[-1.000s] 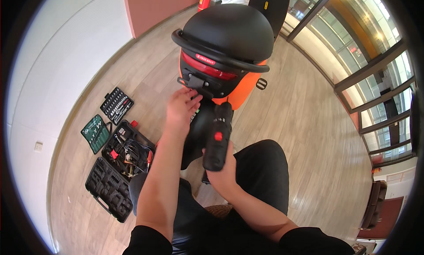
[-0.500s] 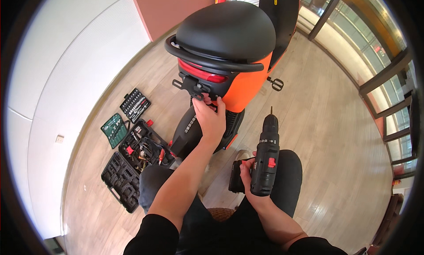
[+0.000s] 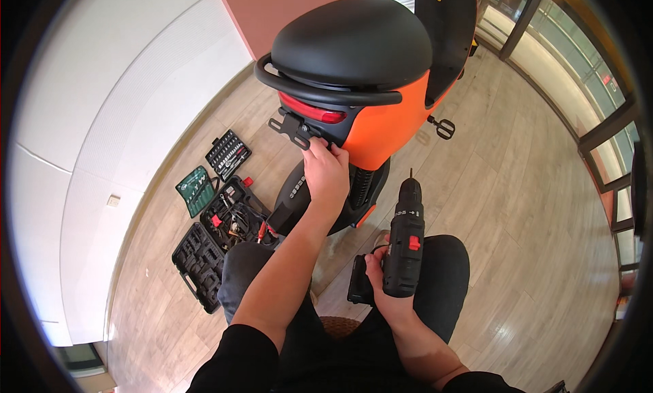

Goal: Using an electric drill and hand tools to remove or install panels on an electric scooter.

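Observation:
My left hand [image 3: 326, 172] is at the rear of the black and orange scooter [image 3: 381, 124], fingers curled and closed just under a black metal bracket [image 3: 291, 127] below the red taillight [image 3: 313, 108]; whatever the fingertips hold is hidden. In my right hand [image 3: 389, 302] is a black cordless drill [image 3: 404, 253] with a red switch, held by its handle above my right thigh. Its thin bit points forward, apart from the scooter, whose black seat [image 3: 350, 42] and rear grab rail sit above the bracket.
An open tool case [image 3: 197, 264], a green tool roll [image 3: 195, 189] and a socket set [image 3: 228, 153] lie on the wood floor at left. Around are a curved white wall [image 3: 115, 87], a pink wall [image 3: 248, 8] and glass panels [image 3: 564, 46] at right.
The drill has moved rightward from beside the scooter and away from it. My left hand has shifted right, its fingers now curled under the bracket. The view has shifted slightly.

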